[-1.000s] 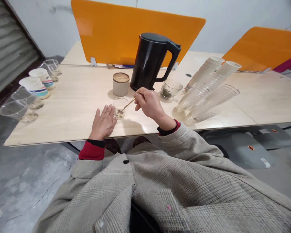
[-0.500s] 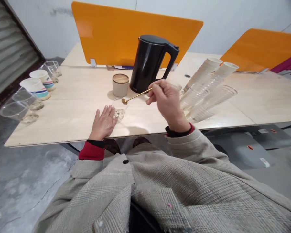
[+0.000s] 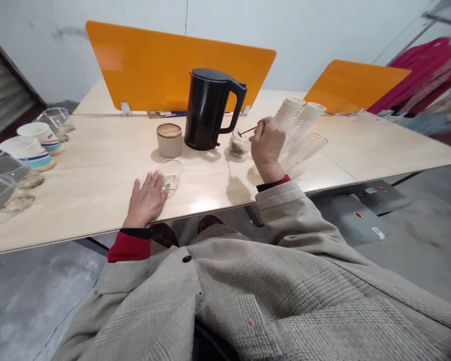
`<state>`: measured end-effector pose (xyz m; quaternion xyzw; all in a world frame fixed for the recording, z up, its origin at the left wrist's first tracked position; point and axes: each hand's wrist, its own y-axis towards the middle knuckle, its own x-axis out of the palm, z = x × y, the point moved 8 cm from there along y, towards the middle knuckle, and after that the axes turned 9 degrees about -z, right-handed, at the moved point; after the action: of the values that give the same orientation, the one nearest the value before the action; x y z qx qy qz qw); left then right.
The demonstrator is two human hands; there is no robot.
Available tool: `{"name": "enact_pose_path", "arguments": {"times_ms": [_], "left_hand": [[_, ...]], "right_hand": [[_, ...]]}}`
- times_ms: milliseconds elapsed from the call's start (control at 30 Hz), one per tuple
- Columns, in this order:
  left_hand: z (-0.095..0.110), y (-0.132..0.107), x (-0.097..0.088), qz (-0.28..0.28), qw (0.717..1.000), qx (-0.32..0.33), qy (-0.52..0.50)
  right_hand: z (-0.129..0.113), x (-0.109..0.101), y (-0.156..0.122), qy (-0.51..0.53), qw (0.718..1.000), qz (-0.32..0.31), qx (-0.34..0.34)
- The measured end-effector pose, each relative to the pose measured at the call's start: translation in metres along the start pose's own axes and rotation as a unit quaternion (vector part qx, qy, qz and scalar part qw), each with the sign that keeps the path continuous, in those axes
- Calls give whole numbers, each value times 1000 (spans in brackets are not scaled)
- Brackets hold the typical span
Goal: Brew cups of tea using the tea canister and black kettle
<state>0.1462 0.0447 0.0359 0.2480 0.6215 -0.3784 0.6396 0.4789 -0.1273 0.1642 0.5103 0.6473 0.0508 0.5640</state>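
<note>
My right hand (image 3: pixel 267 143) is closed around the handle of a thin gold spoon (image 3: pixel 247 131). The spoon's tip is at the mouth of a ribbed glass bowl (image 3: pixel 239 146) that holds dark, dry bits like tea leaves. My left hand (image 3: pixel 147 198) lies flat on the table with its fingers spread. Its fingertips rest against or right beside a clear plastic cup (image 3: pixel 171 174), which stands upright with a few dark bits at its bottom. Behind that cup is a beige canister (image 3: pixel 169 140) with a wooden lid.
A black electric kettle (image 3: pixel 206 110) stands behind the bowl, before an orange divider (image 3: pixel 165 75). Stacks of clear and paper cups (image 3: pixel 304 135) lean at the right. Several cups, some paper (image 3: pixel 28 152), line the left side of the table (image 3: pixel 97 185).
My right hand has carried the spoon from above the clear cup rightward to the glass bowl. My left hand stays by the cup. The view has turned slightly right.
</note>
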Motion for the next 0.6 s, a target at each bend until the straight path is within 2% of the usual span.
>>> {"name": "enact_pose_path", "arguments": {"times_ms": [100,267,367,467,600], "left_hand": [[1,0,-1,-2,1000,-3,2],[0,1,-1,1,1000,-3,7],[-1,1,1,1,1000,-4,11],[-1,2,2,7,1000,-1,14],[-1,1,2,8,1000,2,11]], "right_hand": [[8,17,7,-65,994,-39,77],[6,37,10,-114,977,-123,130],[7,43,10,-124,970,-145,153],[3,40,6,-125,972,-137,142],[-6,18,-16,-108,982,-106,110]]}}
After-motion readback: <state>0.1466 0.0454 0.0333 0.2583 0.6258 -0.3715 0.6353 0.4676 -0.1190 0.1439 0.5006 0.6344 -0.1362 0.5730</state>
